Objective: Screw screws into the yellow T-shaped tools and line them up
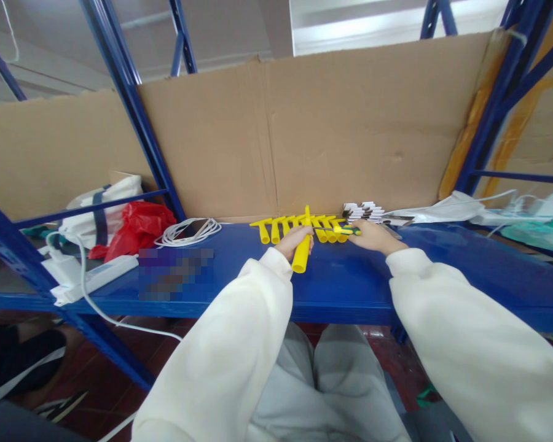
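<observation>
My left hand [290,241] is closed around a yellow T-shaped tube [300,259], its round open end tilted toward me. From the right, my right hand [372,238] grips a screwdriver [348,231] with a yellow and dark green handle. Its thin shaft points left at the tube, near the crosspiece; whether the tip touches is too small to tell. Behind both hands, several more yellow T-shaped tubes [275,234] lie in a row on the blue shelf [258,279]. A cluster of small white and black pieces [363,212] sits just beyond my right hand.
Cardboard [350,129] walls off the back between blue metal posts [142,123]. To the left are a coiled white cable [191,232], a red plastic bag [145,224] and a white power strip [101,276]. White plastic bags [456,209] lie at the right.
</observation>
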`<state>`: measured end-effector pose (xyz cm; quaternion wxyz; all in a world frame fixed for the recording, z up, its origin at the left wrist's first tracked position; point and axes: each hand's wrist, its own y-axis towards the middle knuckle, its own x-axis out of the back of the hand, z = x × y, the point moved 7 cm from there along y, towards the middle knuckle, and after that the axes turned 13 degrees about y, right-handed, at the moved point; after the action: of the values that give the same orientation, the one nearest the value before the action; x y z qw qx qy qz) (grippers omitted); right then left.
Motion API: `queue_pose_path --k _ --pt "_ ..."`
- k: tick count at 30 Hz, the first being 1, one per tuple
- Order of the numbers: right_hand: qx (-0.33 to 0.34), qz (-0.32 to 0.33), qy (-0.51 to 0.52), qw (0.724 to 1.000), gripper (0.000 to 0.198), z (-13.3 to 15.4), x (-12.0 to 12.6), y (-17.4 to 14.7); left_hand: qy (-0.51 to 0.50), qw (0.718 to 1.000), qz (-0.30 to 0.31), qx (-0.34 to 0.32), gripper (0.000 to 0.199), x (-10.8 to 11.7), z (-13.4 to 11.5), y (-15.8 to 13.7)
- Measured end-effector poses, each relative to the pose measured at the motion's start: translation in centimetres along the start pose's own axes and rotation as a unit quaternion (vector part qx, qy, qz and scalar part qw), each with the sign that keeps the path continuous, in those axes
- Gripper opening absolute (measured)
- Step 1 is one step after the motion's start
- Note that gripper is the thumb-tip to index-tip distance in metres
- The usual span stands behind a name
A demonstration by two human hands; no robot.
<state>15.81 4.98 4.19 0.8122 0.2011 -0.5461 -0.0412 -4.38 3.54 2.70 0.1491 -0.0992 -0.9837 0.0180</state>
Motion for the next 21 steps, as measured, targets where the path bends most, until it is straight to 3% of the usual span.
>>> queue_pose_path --k 8,16,21 --pt "-0.004 -0.005 0.0 1.0 0.03 -0.36 0.04 0.0 0.004 1.0 0.006 -0.005 0.016 -0.06 -0.01 0.04" --pt "0.002 0.008 -0.013 1.0 0.022 0.22 0.07 -0.11 0.005 1.0 0.006 -0.003 0.013 -0.07 0.03 0.08" --pt "-0.023 -0.009 -0.019 1.0 0.037 -0.32 0.21 -0.14 0.012 1.0 0.012 -0.002 0.013 -0.17 -0.08 -0.14"
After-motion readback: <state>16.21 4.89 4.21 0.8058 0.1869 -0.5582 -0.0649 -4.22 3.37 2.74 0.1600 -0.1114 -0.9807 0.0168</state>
